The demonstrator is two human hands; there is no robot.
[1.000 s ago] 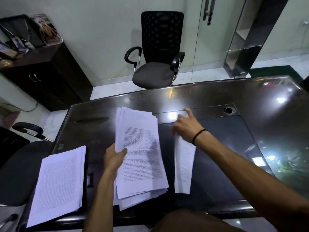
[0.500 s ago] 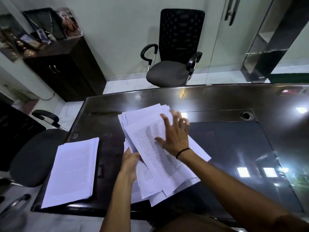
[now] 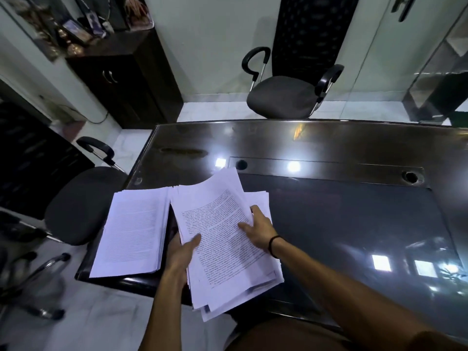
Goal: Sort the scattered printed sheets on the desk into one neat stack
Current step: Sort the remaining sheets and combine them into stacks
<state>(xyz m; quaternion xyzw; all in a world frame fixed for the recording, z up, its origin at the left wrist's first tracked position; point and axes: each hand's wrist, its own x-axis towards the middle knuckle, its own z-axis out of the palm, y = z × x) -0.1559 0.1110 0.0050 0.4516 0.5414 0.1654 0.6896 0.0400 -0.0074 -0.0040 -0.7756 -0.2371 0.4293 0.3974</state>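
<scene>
**A:** Across the bench [image 3: 329, 224], largest item first: what is logged?

**B:** Dark glossy bench, near-left corner carries the paper. Squared stack of printed sheets [image 3: 131, 231] lies flat at the left edge. Just beside it on the right, a loose bundle of printed sheets [image 3: 222, 239], fanned and skewed, far corners curling up, near end overhanging the bench edge.

**A:** Hands?

**B:** Left hand [image 3: 181, 252] grips the bundle's left edge, thumb on top, fingers [image 3: 174, 239] curled beneath. Right hand [image 3: 258, 230] holds the right edge, thumb across the text, fingers tucked around the side. Both are closed on paper, not spread.

**A:** Step in hand?

**B:** Judged: gathering done, squaring not yet. No stray sheets visible elsewhere.

**A:** Next move calls for?

**B:** Likely jogging the bundle's edges true, then setting it on the squared stack. Risk: lower sheets slipping off the overhang.

**A:** Containers?

**B:** None on the bench. A dark cabinet [image 3: 121, 82] stands at the wall, doors closed, contents unseen; framed pictures [image 3: 76, 26] sit on top, blurred.
</scene>
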